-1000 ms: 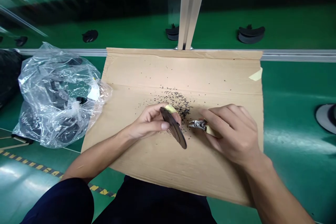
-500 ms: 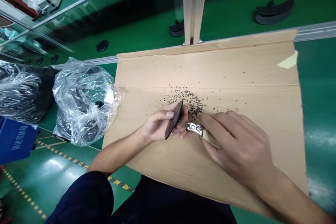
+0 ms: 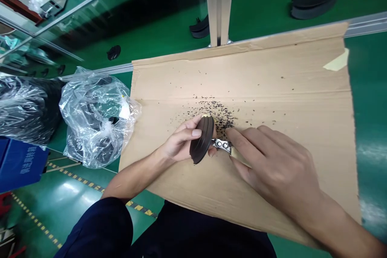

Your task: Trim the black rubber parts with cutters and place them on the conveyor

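Observation:
My left hand grips a dark curved rubber part, held on edge above a sheet of cardboard. My right hand is closed around small metal nippers with a pale handle; their jaws touch the part's right side. A scatter of small black trimmings lies on the cardboard just beyond both hands.
A clear plastic bag with dark parts lies left of the cardboard, a black bag and a blue box further left. More dark parts rest on the green belt beyond a metal rail. An upright metal post rises behind the cardboard.
My left hand has turned the rubber part from a thin tilted edge-on pose to show its broader face. The nippers have moved in against it. The camera view has swung left.

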A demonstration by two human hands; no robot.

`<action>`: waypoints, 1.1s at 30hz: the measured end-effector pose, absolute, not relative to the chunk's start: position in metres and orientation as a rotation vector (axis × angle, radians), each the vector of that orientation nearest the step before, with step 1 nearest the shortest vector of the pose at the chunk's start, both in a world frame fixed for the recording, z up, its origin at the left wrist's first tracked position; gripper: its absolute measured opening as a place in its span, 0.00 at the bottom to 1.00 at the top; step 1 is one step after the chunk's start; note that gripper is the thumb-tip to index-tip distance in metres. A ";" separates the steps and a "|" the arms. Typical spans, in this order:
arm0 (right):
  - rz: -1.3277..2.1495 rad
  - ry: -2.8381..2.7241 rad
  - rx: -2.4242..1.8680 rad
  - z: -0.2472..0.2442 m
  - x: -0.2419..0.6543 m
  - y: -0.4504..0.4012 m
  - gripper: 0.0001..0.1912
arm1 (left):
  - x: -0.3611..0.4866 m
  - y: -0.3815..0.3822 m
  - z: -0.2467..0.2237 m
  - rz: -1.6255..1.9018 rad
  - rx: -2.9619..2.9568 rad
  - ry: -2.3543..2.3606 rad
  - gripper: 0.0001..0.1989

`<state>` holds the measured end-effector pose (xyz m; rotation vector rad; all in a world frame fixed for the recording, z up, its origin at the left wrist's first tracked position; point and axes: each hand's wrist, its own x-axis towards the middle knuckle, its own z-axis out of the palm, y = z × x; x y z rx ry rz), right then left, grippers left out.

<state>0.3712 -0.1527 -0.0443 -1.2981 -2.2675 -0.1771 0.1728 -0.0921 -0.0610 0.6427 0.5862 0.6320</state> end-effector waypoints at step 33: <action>-0.217 -2.166 -1.448 -0.050 0.406 -0.136 0.08 | 0.175 -0.089 -0.060 0.662 0.541 0.568 0.22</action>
